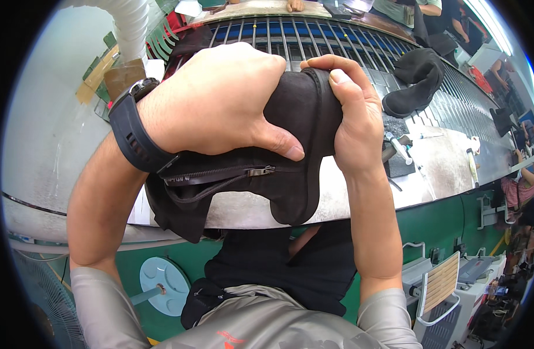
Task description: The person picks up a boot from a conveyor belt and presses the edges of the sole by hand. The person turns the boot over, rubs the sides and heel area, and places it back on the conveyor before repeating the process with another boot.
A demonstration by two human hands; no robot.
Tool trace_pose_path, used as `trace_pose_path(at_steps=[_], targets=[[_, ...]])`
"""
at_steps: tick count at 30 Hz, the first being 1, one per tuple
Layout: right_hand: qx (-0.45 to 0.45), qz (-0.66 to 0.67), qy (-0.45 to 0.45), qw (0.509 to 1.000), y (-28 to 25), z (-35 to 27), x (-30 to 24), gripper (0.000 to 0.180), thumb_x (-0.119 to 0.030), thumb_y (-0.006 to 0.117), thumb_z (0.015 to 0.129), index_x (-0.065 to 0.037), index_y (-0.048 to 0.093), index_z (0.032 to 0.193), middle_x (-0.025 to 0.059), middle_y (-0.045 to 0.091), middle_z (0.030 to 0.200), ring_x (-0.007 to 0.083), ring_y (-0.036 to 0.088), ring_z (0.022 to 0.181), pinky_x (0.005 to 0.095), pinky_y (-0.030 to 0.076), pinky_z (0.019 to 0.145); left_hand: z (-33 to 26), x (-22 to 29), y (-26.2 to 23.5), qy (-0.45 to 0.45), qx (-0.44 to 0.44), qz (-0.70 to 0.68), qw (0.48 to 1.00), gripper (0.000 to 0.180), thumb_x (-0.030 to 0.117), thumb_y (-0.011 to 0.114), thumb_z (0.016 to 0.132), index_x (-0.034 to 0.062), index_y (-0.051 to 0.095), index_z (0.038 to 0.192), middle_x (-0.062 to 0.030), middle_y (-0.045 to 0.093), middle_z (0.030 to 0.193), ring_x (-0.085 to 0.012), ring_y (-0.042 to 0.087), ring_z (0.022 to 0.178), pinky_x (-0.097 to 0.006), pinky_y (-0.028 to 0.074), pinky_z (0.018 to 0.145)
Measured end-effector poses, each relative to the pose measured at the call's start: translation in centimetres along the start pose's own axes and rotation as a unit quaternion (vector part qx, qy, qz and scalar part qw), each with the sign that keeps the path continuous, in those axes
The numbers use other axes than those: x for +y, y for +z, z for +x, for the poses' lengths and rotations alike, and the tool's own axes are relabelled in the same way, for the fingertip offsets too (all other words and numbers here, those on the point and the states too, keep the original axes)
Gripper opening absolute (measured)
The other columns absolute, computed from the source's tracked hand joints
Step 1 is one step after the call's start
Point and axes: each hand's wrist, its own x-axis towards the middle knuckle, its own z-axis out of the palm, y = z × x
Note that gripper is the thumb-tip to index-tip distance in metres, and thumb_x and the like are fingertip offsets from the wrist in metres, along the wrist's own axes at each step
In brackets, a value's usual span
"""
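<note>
A black boot (293, 186) with a partly undone side zipper (261, 170) lies sideways in the air before me, above the near edge of the worktable. My left hand (220, 99), a dark watch on its wrist, is clasped over the boot's upper, its thumb pressed down near the sole edge. Most of its other fingers are hidden behind the boot. My right hand (357, 110) grips the sole side at the boot's far end, thumb and fingertips pinching the rim. Another black boot (418, 81) lies on the metal rollers to the right.
Beyond the worktable (447, 157) runs a roller conveyor (313, 38). A small hammer-like tool (472, 166) and a white-handled tool (399, 148) lie at right. A white flexible duct (131, 29) hangs at back left. Other people stand farther off. A slatted chair (440, 285) is at lower right.
</note>
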Motion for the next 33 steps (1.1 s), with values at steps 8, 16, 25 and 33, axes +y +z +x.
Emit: trace_pose_path(at_steps=[8, 16, 25, 33], targets=[[-0.032, 0.015, -0.005, 0.999, -1.0, 0.6, -0.7, 0.022, -0.016, 0.061, 0.104, 0.000, 0.073, 0.113, -0.0013, 0.067, 0.090, 0.0026, 0.058, 0.080, 0.0209, 0.049, 0.074, 0.4, 0.6, -0.1, 0.011, -0.016, 0.007, 1.000, 0.089, 0.064, 0.092, 0.070, -0.0066, 0.066, 0.118, -0.0264, 0.069, 0.097, -0.0439, 0.067, 0.098, -0.049, 0.054, 0.089], [-0.041, -0.145, -0.005, 0.989, -1.5, 1.5, -1.0, 0.029, -0.026, 0.073, 0.098, 0.000, 0.073, 0.110, 0.0056, 0.071, 0.097, 0.0104, 0.064, 0.091, 0.0272, 0.054, 0.081, 1.9, 0.2, 0.1, -0.021, -0.063, -0.005, 0.998, 0.082, 0.060, 0.092, 0.072, -0.0073, 0.069, 0.113, -0.0281, 0.069, 0.099, -0.0447, 0.068, 0.103, -0.048, 0.054, 0.093], [-0.044, -0.008, 0.115, 0.992, -0.7, 0.1, 3.9, 0.054, -0.048, 0.050, 0.115, 0.000, 0.060, 0.140, 0.0069, 0.069, 0.123, 0.0139, 0.063, 0.110, 0.0296, 0.051, 0.096, 4.7, -2.9, 0.5, -0.061, -0.196, -0.143, 0.968, 0.062, 0.052, 0.087, 0.086, -0.0073, 0.078, 0.101, -0.0170, 0.078, 0.088, -0.0254, 0.074, 0.081, -0.036, 0.059, 0.076], [-0.040, -0.033, 0.084, 0.995, -1.5, -1.8, 5.9, 0.049, -0.044, 0.062, 0.110, 0.004, 0.070, 0.119, 0.0082, 0.072, 0.102, 0.0142, 0.065, 0.093, 0.0300, 0.054, 0.084, 4.8, -3.5, 1.6, -0.113, -0.167, -0.156, 0.967, 0.065, 0.052, 0.088, 0.087, -0.0079, 0.077, 0.109, -0.0139, 0.079, 0.093, -0.0220, 0.074, 0.082, -0.033, 0.059, 0.076]])
